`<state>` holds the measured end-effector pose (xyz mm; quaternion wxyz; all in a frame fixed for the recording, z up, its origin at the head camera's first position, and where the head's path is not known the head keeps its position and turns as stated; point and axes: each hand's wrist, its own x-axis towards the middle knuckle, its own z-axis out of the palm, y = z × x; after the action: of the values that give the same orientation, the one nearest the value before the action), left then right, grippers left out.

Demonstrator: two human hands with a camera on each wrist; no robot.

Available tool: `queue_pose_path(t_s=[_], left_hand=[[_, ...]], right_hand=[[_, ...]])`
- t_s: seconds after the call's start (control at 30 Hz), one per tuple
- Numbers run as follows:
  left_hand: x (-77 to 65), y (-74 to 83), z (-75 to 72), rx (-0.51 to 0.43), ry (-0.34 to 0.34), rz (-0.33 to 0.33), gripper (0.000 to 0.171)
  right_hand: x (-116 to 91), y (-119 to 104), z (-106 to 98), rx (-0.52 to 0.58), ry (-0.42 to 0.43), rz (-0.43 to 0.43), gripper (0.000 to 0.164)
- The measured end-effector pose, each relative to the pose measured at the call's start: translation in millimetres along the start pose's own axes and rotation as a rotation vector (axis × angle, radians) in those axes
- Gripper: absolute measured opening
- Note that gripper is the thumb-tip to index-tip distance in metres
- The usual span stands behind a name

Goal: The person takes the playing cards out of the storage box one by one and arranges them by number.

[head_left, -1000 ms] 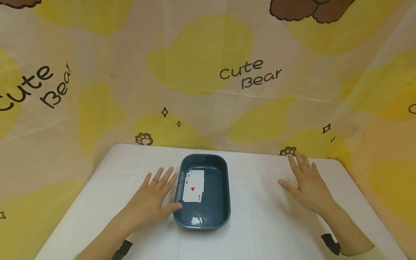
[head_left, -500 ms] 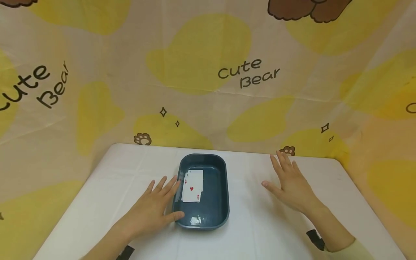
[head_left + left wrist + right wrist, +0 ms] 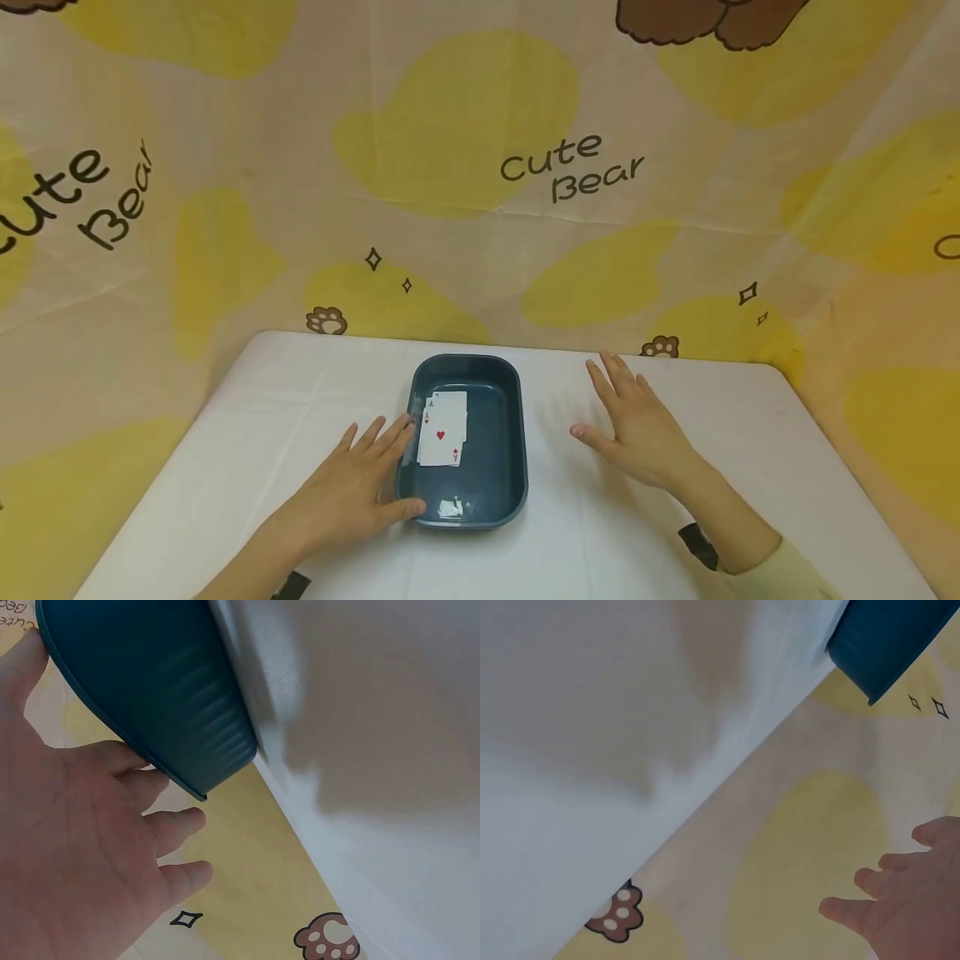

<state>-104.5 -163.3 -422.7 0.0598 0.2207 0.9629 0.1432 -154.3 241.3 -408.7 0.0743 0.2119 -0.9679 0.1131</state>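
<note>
A dark blue rectangular tray (image 3: 495,492) with raised walls stands on the white table. Inside it, toward the left, lies a small overlapping stack of playing cards (image 3: 442,429), the ace of hearts on top. My left hand (image 3: 345,492) is at the tray's left side with fingers spread; fingertips and thumb reach its rim, and whether they press on it I cannot tell. The left wrist view shows that palm (image 3: 75,832) beside the tray's outer wall (image 3: 187,712). To the right, apart from the tray, my right hand (image 3: 641,433) hovers over the table with fingers extended, holding nothing.
The white table (image 3: 585,550) has rounded far corners. Behind it hangs a beige and yellow cloth (image 3: 450,125) printed with "Cute Bear", paw prints and stars. Dark straps (image 3: 699,546) show at the wrists.
My right hand has moved left, closer to the tray. My left hand has shifted slightly so its fingertips and thumb now overlap the tray's rim. The cards stay in place in the tray.
</note>
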Motion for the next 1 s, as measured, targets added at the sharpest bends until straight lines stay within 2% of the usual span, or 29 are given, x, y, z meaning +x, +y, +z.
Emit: queue_pose_path(t_s=[0.2,0.5,0.73,1.0], left_hand=[[-0.3,1.0,-2.0,-0.037,-0.021,-0.016,0.103],[-0.9,1.0,-0.5,-0.076,-0.034,-0.043,0.104],[1.0,2.4,-0.3,-0.083,-0.051,-0.057,0.105],[1.3,1.7,0.5,-0.076,-0.068,-0.063,0.107]], right_hand=[[8,-15,4,0.014,0.003,-0.041,0.096],[25,-44,11,0.114,-0.038,-0.106,0.100],[37,-64,18,0.180,-0.070,-0.118,0.100],[55,-84,30,0.211,-0.026,-0.184,0.090]])
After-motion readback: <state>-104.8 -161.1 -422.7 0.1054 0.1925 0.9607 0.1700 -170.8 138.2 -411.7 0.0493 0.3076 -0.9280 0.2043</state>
